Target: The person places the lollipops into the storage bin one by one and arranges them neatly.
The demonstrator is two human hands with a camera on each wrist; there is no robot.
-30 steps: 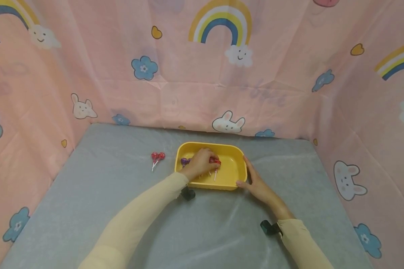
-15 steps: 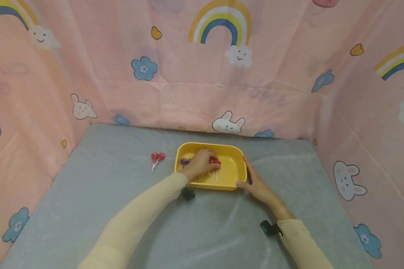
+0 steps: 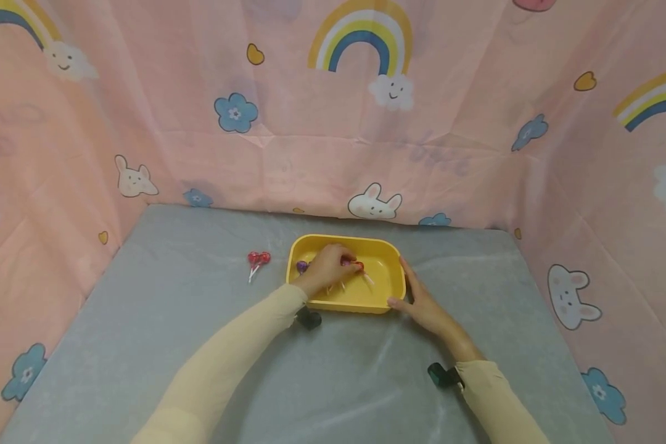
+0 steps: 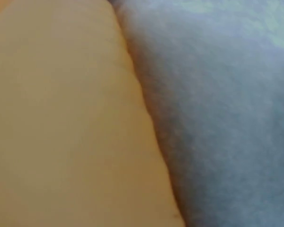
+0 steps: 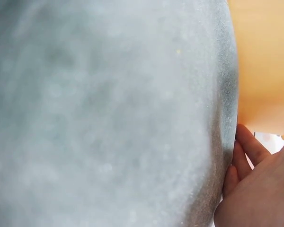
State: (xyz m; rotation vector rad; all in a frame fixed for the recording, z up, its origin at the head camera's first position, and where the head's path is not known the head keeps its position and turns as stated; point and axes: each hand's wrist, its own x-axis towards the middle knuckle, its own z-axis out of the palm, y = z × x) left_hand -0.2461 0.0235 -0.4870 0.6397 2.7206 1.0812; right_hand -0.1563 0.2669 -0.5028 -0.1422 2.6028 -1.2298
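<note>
In the head view a yellow tray (image 3: pixel 385 245) stands on the grey-covered table. My left hand (image 3: pixel 327 266) reaches into it, thumb and fingertips pinching a red-wrapped lollipop (image 3: pixel 359 266) whose white stick slants down to the right. Purple lollipops (image 3: pixel 302 266) lie at the tray's left, partly hidden by that hand, and more white sticks show below it. My right hand (image 3: pixel 424 306) holds the tray's near right corner, fingers along the right side and thumb at the front rim. The right wrist view shows its fingers (image 5: pixel 252 142) against the tray's wall (image 5: pixel 265 61).
Two red lollipops (image 3: pixel 258 259) lie on the table (image 3: pixel 161 296), left of the tray. A pink printed curtain (image 3: pixel 288 154) hangs behind and along both sides. A blurred tan surface (image 4: pixel 71 113) fills much of the left wrist view.
The pinched lollipop's stick has swung from near upright to a slant toward the lower right. My left hand has shifted slightly; my right hand stays at the tray's corner.
</note>
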